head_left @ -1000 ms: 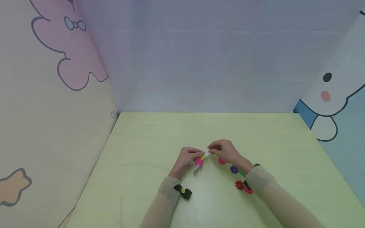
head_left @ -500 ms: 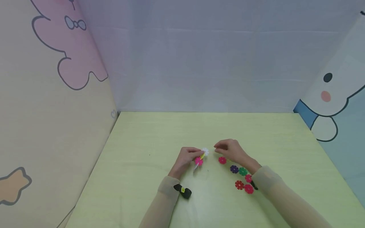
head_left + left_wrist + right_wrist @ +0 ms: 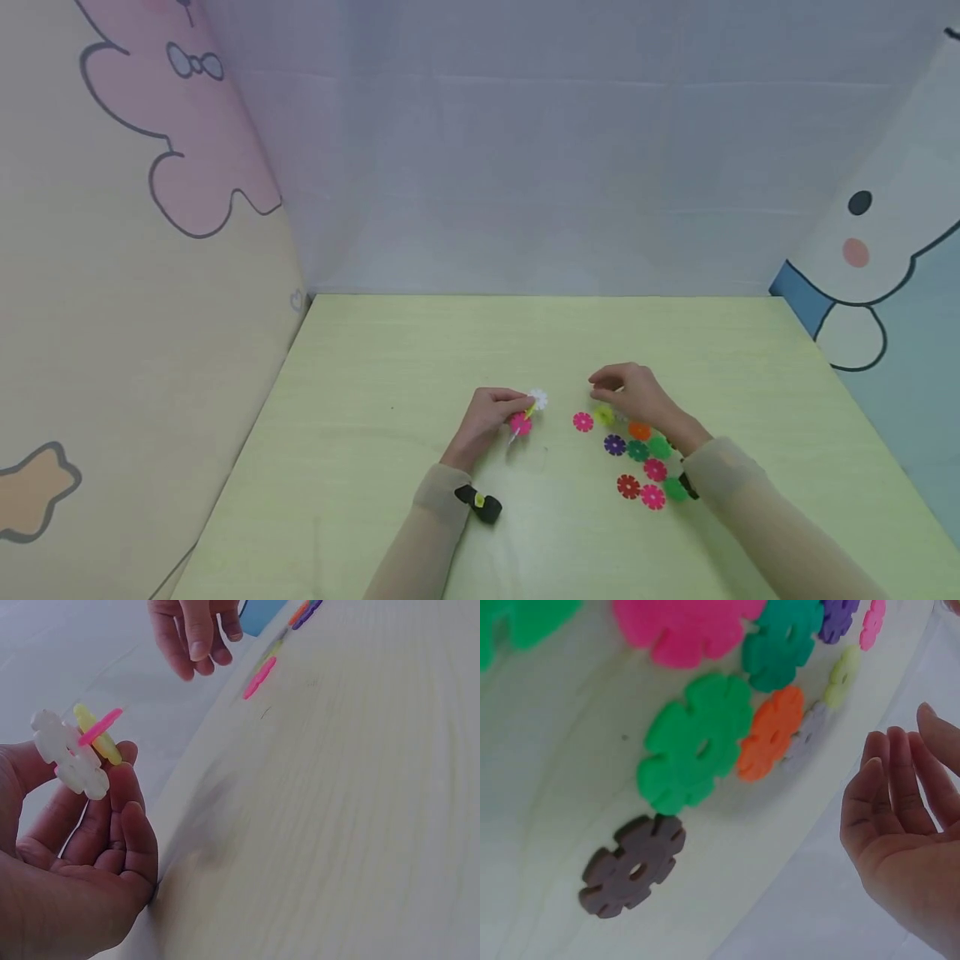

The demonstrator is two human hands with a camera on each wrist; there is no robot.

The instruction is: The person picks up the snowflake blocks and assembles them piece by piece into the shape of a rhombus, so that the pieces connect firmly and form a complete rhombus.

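My left hand point(image 3: 486, 419) pinches a small cluster of interlocking snowflake discs above the table. In the left wrist view the cluster shows a white disc point(image 3: 56, 742), a pink disc point(image 3: 101, 726) and a yellow disc point(image 3: 105, 742) slotted at angles. A second pale piece hangs at its lower end in the head view. To the right, my right hand point(image 3: 633, 396) hovers over loose discs, fingers loosely bent and holding nothing. Nearest beneath it lie a yellow disc point(image 3: 603, 414), an orange disc point(image 3: 769, 735) and a pale grey disc point(image 3: 807, 735).
Other loose discs lie flat on the pale table point(image 3: 375, 500): pink point(image 3: 582, 422), purple point(image 3: 614, 445), red point(image 3: 628, 486) and several green and pink ones. A brown disc point(image 3: 611, 881) shows in the right wrist view. A white sheet point(image 3: 487, 183) hangs behind the table.
My right hand has let go of the white disc on the cluster and moved right, uncovering more loose discs. My left hand stays nearly still with the cluster.
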